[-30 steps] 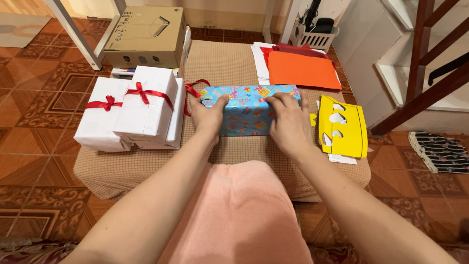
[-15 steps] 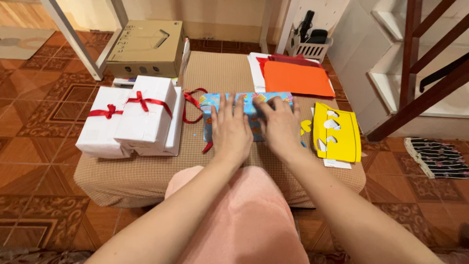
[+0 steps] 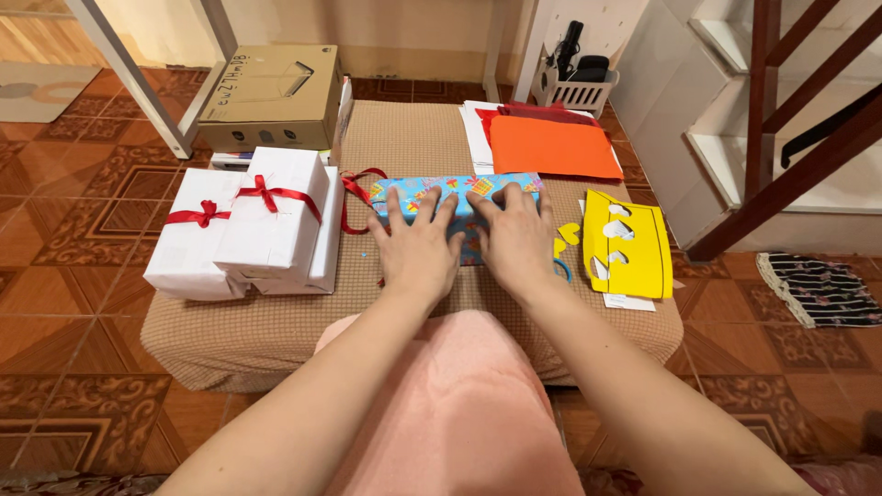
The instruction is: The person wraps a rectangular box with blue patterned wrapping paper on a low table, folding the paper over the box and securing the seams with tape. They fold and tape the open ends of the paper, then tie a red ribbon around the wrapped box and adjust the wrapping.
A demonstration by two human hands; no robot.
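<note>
Evidently both hands, left hand (image 3: 418, 246) and right hand (image 3: 516, 241), are lying flat, fingers spread, pressing the blue gift-wrapped box (image 3: 457, 188) steady. White ribboned boxes (image 3: 253, 220) are sitting nearby on the surface (image 3: 276, 317).

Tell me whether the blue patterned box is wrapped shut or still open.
Wrapped shut as far as visible: the blue patterned box shows paper all over; left hand and right hand hide its front.

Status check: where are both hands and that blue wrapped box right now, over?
Left hand and right hand flat, fingers spread, on the blue wrapped box. Box lies on the brown cushion. White gift boxes left, yellow cut paper right, both apart.
</note>
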